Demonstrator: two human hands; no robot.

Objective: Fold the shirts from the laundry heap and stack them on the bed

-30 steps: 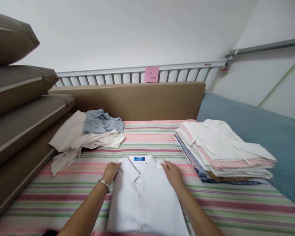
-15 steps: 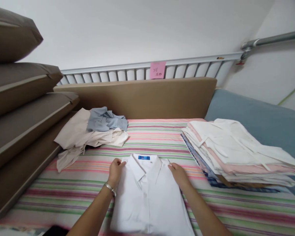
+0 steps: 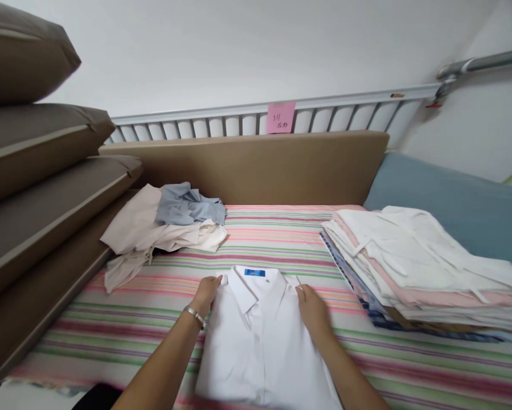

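Note:
A white button-up shirt (image 3: pixel 262 341) lies front side up on the striped sheet (image 3: pixel 281 245), its collar pointing away from me and a blue label inside the neck. My left hand (image 3: pixel 207 295), with a silver bracelet at the wrist, pinches the shirt's left shoulder edge. On the other side, my right hand (image 3: pixel 313 312) grips the right shoulder edge between thumb and fingers. The shirt's lower end runs out of view at the bottom.
Crumpled beige and blue-grey clothes (image 3: pixel 166 222) lie at the back left. A stack of folded garments (image 3: pixel 426 267) sits at the right, by a blue-grey cushion (image 3: pixel 452 210). Brown cushions (image 3: pixel 46 188) rise on the left; a brown backrest (image 3: pixel 256 171) closes the rear.
The view has shifted slightly, so everything sits a little differently in it. Both hands keep their hold on the shirt's shoulders, and the shirt lies much as before.

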